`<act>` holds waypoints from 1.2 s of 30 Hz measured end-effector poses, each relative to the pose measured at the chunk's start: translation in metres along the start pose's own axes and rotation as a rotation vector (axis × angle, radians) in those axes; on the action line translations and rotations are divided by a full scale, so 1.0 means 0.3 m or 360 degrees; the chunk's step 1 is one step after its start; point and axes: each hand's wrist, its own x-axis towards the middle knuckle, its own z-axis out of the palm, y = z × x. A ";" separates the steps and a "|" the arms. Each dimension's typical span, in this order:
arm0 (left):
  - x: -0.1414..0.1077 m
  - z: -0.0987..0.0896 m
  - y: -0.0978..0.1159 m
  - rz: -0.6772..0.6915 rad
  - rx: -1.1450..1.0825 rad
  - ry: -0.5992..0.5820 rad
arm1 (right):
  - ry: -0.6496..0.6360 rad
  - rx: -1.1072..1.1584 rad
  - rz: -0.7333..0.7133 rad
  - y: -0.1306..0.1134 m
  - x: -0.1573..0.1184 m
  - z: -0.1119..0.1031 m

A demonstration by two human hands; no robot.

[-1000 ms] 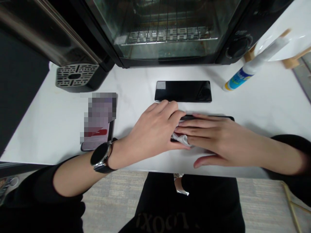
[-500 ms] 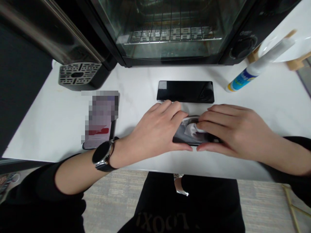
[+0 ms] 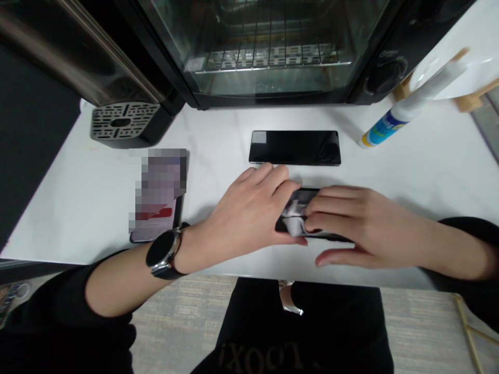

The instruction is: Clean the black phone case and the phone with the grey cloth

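A dark phone (image 3: pixel 324 235) lies flat near the counter's front edge, partly hidden under both hands. My left hand (image 3: pixel 255 208) grips its left end, fingers at the far edge and thumb along the near edge. Under the fingertips of my right hand (image 3: pixel 358 223) is a crumpled pale wipe (image 3: pixel 295 224), pressed on the phone's dark surface. The right thumb is spread apart, off the phone's near side. Just beyond my hands lies a second black phone (image 3: pixel 295 148) with a small pale label at its left end.
A third phone (image 3: pixel 158 208), its screen lit and blurred, lies left by my watch. A toaster oven (image 3: pixel 273 98) stands at the back, a machine with a drip tray (image 3: pixel 125 122) at back left. At right are a blue-and-white tube (image 3: pixel 384 129) and a white dish (image 3: pixel 479 72).
My right hand has shifted slightly left and nearer to me with the wipe, and its thumb has moved away from the phone's edge. My left hand holds nearly the same place.
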 end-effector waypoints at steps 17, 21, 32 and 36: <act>0.005 0.004 -0.004 -0.0002 0.0028 0.0006 | 0.0054 -0.0232 -0.0007 -0.004 -0.002 0.005; 0.009 0.001 -0.010 -0.0011 0.0045 -0.0001 | 0.0106 -0.0347 0.0175 0.010 -0.010 -0.027; 0.044 0.006 -0.018 -0.0219 -0.0274 -0.0087 | 0.0149 -0.0282 -0.0135 0.033 0.018 0.007; 0.057 -0.018 -0.045 -0.0436 -0.0917 -0.0106 | 0.0380 -0.0546 -0.0190 0.045 0.032 -0.004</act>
